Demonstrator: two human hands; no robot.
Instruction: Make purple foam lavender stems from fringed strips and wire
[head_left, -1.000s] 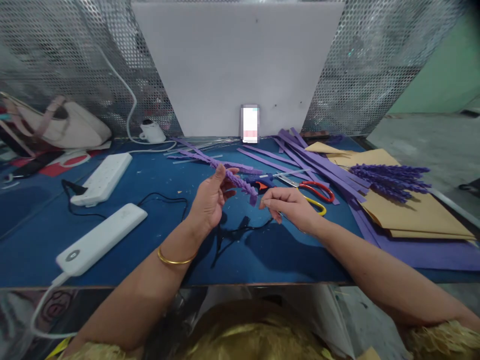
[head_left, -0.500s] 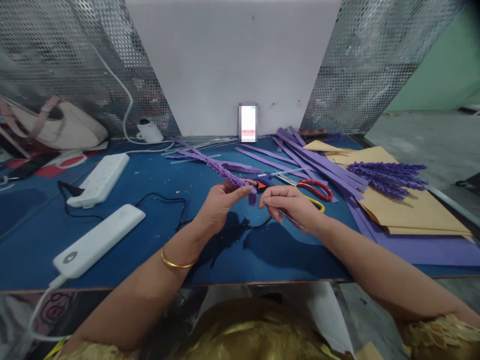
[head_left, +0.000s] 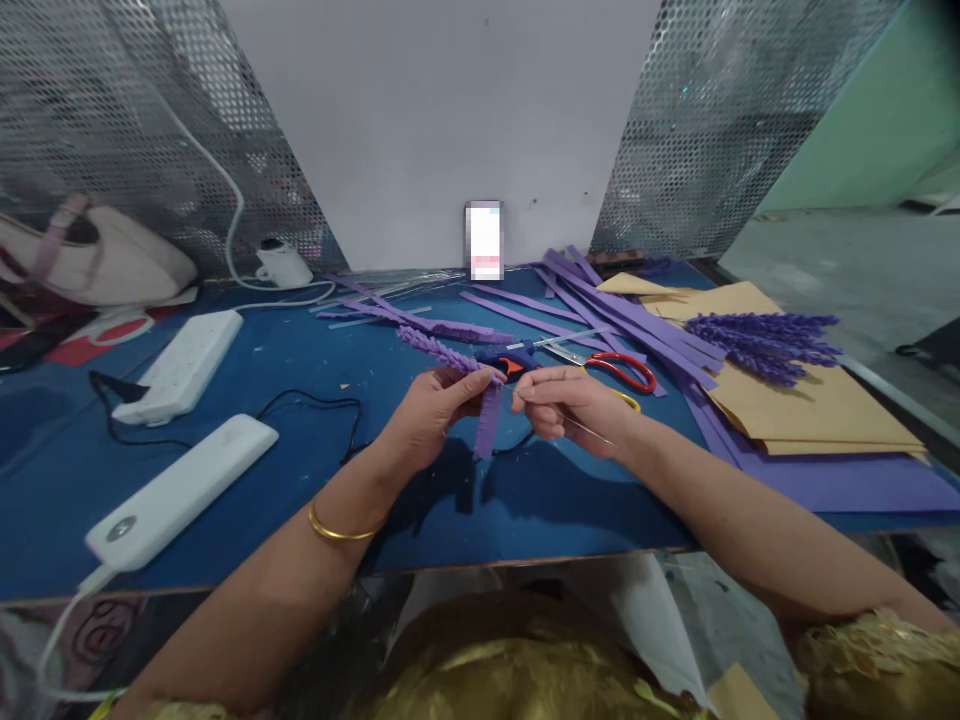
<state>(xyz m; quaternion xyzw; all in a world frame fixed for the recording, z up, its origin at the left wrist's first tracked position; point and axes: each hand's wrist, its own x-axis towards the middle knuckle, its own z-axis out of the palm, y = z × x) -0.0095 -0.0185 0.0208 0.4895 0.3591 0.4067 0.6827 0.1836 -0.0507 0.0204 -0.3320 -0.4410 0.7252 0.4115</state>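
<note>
My left hand [head_left: 439,415] pinches a purple lavender flower [head_left: 431,345], made of a curled, fringed strip. The flower points away to the upper left. A flat loose end of the purple strip [head_left: 488,425] hangs below my fingertips. Just to the right, my right hand [head_left: 570,405] has its fingers closed on the thin wire stem [head_left: 592,431], which runs back under the palm toward the wrist. Behind both hands lies a blue glue gun [head_left: 517,354] with an orange trigger, partly hidden by them. Scissors [head_left: 626,371] with red and yellow handles rest beyond my right hand.
Purple strips [head_left: 622,315] spread across the back right. Finished lavender flowers [head_left: 765,343] lie on brown paper [head_left: 810,415]. At left are a power strip [head_left: 187,362], a white power bank [head_left: 184,490] with cables, and a bag [head_left: 105,255]. A lit phone [head_left: 484,240] leans against the white board.
The strip's loose end now hangs longer below my left hand. The flower appears turned and drawn nearer my fingers. The whole view has shifted slightly.
</note>
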